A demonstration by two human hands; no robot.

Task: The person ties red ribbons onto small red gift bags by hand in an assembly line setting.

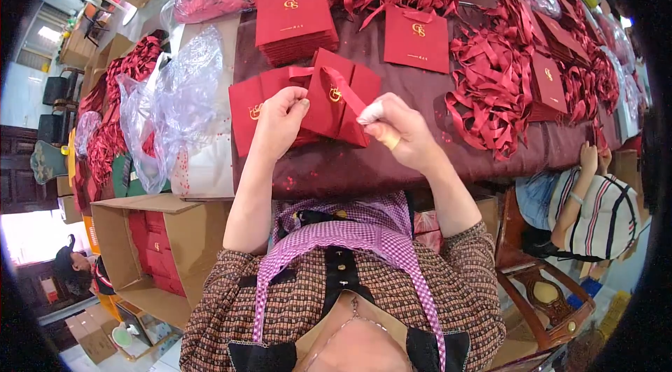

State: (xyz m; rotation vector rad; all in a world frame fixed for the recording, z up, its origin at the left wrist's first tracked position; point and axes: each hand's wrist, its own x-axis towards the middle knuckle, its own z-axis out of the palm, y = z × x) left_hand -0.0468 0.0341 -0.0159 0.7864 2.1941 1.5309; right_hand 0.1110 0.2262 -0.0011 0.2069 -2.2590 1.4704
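Observation:
A red paper bag [360,88] with a gold emblem lies tilted in front of me on other flat red bags [245,102]. A red ribbon [344,89] runs from the bag's top edge toward my right hand [407,132]. That hand pinches the ribbon's end between thumb and fingers; white and yellowish wraps cover some of its fingers. My left hand [281,120] is closed in a pinch over the bags on the left. Whatever lies between its fingertips, if anything, is too small to make out.
A dark red cloth [420,116] covers the table. Stacked red bags [294,25] stand at the back, with piles of ribboned bags [490,85] at right. Clear plastic wrap [171,102] lies left, above an open carton [203,232]. A co-worker [595,214] sits at right.

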